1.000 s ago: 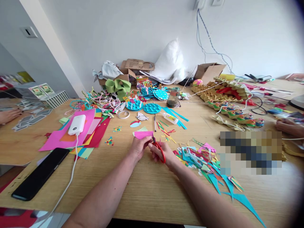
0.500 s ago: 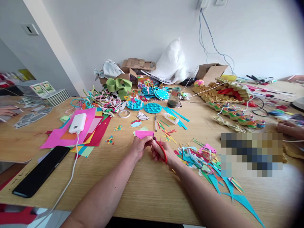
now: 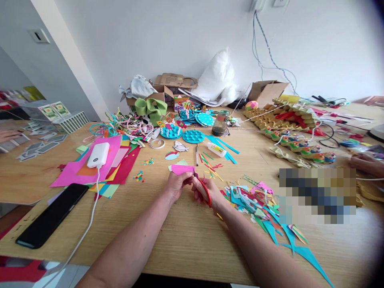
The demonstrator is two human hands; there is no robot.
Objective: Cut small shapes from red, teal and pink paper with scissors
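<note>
My left hand (image 3: 177, 185) pinches a piece of pink paper (image 3: 181, 170) over the middle of the table. Red-handled scissors (image 3: 206, 193) are gripped in my right hand (image 3: 207, 191), their blades at the paper's right end. Both hands are close together, and the fingers partly hide the blades. Just behind the paper lies a light green paper piece (image 3: 181, 162). Farther back are a pen (image 3: 197, 156), a blue fish cutout (image 3: 172, 156) and a white fish cutout with dark outlines (image 3: 181, 146).
Paper scraps (image 3: 252, 200) spread to the right of my arms. At left lie coloured sheets (image 3: 72, 170), a white power bank (image 3: 98, 155) with a cable, and a black phone (image 3: 52, 216). A glue bottle (image 3: 216, 149) and glass jar (image 3: 220, 124) stand farther back. Other people's hands show at both sides.
My hands, the pink paper and the scissors stay almost in the same place. At the far left, another person's hand has shifted slightly over the cards.
</note>
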